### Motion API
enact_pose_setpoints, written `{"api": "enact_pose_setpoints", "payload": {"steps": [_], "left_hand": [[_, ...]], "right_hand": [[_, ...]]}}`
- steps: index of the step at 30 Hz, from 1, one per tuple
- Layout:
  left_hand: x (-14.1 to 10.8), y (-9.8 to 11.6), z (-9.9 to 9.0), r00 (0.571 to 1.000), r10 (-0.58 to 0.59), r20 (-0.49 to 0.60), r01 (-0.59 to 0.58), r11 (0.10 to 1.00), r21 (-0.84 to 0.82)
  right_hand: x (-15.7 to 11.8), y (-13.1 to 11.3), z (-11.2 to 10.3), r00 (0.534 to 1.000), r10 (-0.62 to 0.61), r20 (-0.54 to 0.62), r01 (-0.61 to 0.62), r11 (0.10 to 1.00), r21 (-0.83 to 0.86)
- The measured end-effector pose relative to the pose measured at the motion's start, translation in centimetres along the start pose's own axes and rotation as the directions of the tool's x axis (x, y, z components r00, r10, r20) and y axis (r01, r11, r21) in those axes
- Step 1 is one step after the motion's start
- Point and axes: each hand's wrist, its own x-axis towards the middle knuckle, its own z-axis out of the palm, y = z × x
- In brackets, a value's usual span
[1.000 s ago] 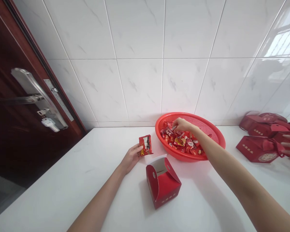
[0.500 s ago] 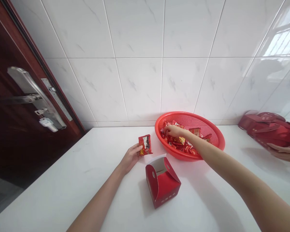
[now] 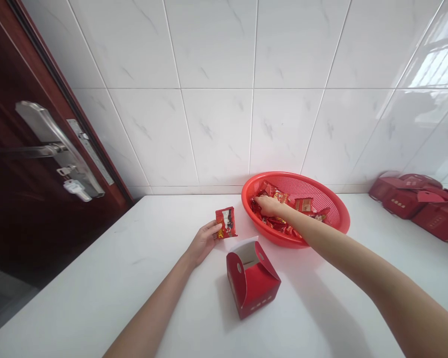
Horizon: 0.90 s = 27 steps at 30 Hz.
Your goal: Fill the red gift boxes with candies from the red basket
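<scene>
From where I stood, everything was easiest to place by the red plastic basket (image 3: 294,181), a shallow oval mesh one sitting on the white counter (image 3: 78,293) against the tiled wall (image 3: 216,134), with a heap of red wrapped sweets (image 3: 278,223) inside it. The person's right hand (image 3: 269,206) reached over the basket's near rim and down into that heap, its fingers bunched and pointing into the sweets. Whether they were pinching one, I could not tell, because the back of the hand hid the fingertips. The left hand (image 3: 204,242) was just to the left of the basket, low over the counter, with its thumb and fingers pinching the lower edge of a small red foil packet (image 3: 226,222) and holding it nearly upright. A red cardboard gift box (image 3: 253,280) stood in front of the basket with its top flaps open, showing a white inside, and neither hand touched it. More red gift boxes (image 3: 414,204) lay bunched well to the right of the basket, while a dark red door (image 3: 30,233) with a steel lever handle (image 3: 59,149) stood well to its left.
</scene>
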Motion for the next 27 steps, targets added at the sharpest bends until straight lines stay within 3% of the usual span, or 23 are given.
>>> {"api": "enact_pose_setpoints", "payload": {"steps": [7,13,16,20,24,27], "left_hand": [[-0.1,0.0,0.0,1.000,0.004,0.006,-0.004,1.000,0.002],[0.0,-0.1,0.0,1.000,0.003,0.021,-0.003,1.000,0.004],[0.1,-0.1,-0.1,1.000,0.006,0.021,-0.007,1.000,0.003],[0.2,-0.1,-0.2,1.000,0.012,0.019,-0.012,1.000,-0.003],[0.1,0.0,0.0,1.000,0.012,0.005,-0.012,1.000,-0.003],[-0.2,0.1,0.4,1.000,0.019,-0.015,-0.019,1.000,0.000]], "right_hand": [[0.0,0.1,0.0,1.000,0.016,0.011,-0.017,0.997,0.073],[-0.2,1.4,-2.0,0.998,-0.020,-0.064,0.044,0.921,0.387],[-1.7,1.5,-4.0,0.980,-0.061,-0.191,0.166,0.779,0.604],[-5.5,0.1,-5.7,0.942,-0.075,-0.327,0.319,0.506,0.802],[-9.9,-2.3,-4.9,0.927,-0.087,-0.366,0.375,0.284,0.882],[-12.4,-3.5,-3.7,0.951,-0.084,-0.298,0.301,0.037,0.953]]}}
